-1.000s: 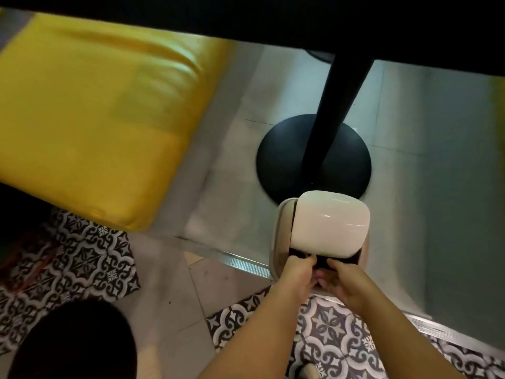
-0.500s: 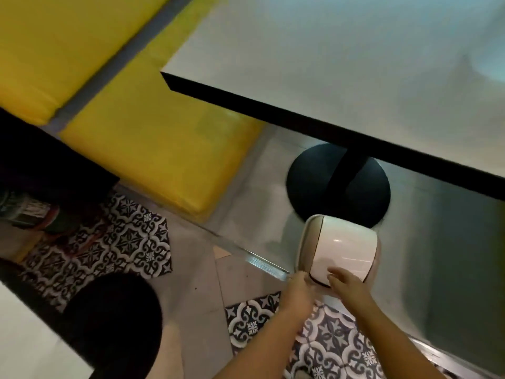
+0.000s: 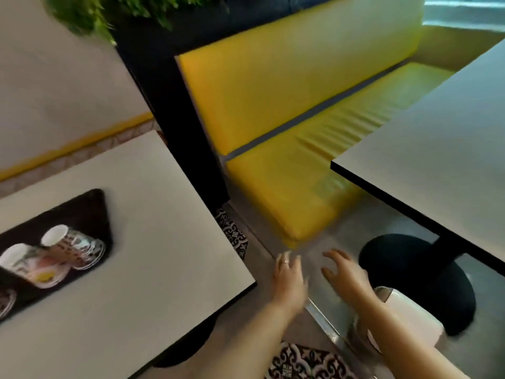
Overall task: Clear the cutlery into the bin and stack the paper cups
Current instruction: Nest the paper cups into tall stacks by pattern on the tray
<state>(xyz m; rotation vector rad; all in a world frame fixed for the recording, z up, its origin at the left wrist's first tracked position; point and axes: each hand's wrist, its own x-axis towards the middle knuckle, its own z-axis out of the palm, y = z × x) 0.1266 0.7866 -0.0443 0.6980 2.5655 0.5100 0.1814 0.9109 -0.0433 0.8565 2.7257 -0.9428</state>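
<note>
Nearest: patterned floor tiles point(image 3: 306, 363) at bottom edge, w/ both forearms entering frame above them.

Right hand point(image 3: 345, 272): fingers spread and loosely bent, nothing in it. It hangs in the air, apart from the bin.

Left hand point(image 3: 288, 274): fingers loosely extended, a ring on one finger, nothing in it. Both hands sit side by side over the floor, between the two tables.

Bin point(image 3: 404, 321): white, rounded lid, on the floor low right, just beside the black round table base point(image 3: 410, 258). Lid appears down; contents not visible.

Left table point(image 3: 153, 214): white top, dark edge. On it a dark tray point(image 3: 87, 209) carrying paper cups point(image 3: 72, 246), patterned, lying tipped w/ pale bases toward camera; approx. two clearly seen, more possible at the frame edge. Blur prevents an exact count. No cutlery can be made out on tray or table.

Right table point(image 3: 437, 127): white top, seen only in part.

Far: yellow bench point(image 3: 287, 105), seat and backrest; green plants point(image 3: 90, 12) at top.

Step in hand (judgement): bin stage looks finished, cup stage not yet begun; cups are unstacked.

Next move req.: reach left to the tray, right one cup, nest the others into it, mouths aligned. Thin paper walls: grip lightly to avoid crushing.
</note>
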